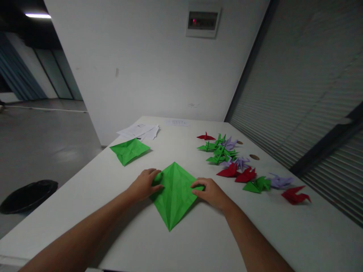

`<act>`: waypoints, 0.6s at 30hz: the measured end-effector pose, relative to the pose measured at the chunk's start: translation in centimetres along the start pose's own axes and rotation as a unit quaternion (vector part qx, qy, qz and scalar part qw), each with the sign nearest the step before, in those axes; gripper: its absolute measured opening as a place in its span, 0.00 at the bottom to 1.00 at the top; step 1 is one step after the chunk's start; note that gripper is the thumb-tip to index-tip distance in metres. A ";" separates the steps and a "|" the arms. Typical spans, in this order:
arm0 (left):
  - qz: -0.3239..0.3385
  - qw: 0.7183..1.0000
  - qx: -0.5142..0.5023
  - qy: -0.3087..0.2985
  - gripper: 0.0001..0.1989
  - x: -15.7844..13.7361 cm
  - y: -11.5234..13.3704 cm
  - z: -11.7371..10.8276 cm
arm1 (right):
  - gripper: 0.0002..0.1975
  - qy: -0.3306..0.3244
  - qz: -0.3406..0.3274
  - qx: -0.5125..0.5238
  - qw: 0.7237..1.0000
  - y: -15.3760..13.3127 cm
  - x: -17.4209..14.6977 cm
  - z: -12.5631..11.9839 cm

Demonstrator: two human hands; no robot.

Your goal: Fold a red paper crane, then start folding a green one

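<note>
The green sheet (175, 196) lies on the surface (181, 249) between the hands, its left corner pinched in the left hand (146, 184), its right corner in the right hand (210, 190). Creases are in, but it is spread nearly flat, so most of the shaping seems left; a second sheet (130, 150) lies unshaped beyond the left hand, while folded paper birds (222, 154) rest beyond and outward of the right hand. One corner points away between the hands, its opposite back; creases follow that line, though no clear long axis shows.
</note>
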State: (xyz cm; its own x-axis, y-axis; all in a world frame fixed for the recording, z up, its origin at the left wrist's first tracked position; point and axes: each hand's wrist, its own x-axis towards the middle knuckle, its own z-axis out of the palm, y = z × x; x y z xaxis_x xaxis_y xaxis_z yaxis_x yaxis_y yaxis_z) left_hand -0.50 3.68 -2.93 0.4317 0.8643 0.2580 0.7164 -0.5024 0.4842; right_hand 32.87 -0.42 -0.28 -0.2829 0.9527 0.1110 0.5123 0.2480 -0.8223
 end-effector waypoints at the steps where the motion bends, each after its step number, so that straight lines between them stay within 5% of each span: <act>1: -0.024 0.999 -0.004 0.021 0.32 0.1 -0.3 0.1 | 0.12 0.011 0.001 0.002 1.000 0.2 0.1 0.0; 6: -0.136 0.974 -0.143 0.111 0.41 0.5 -1.6 0.9 | 0.12 0.085 -0.018 0.031 0.996 1.0 0.5 0.0; 11: -0.197 0.923 -0.320 0.077 0.45 0.3 -0.8 1.7 | 0.14 0.121 -0.028 0.070 0.990 1.1 0.6 0.3; 18: -0.203 0.912 -0.354 0.045 0.44 0.0 1.2 1.4 | 0.13 0.136 -0.039 0.131 0.981 0.7 0.4 0.7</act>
State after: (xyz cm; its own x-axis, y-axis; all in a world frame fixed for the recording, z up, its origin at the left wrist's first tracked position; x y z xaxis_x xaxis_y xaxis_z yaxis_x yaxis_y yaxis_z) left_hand 1.11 3.05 -3.58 0.1405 0.9900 -0.0120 0.2597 -0.0251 0.9654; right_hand 32.53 0.05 -1.23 -0.0682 0.9532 0.2945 0.2612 0.3020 -0.9168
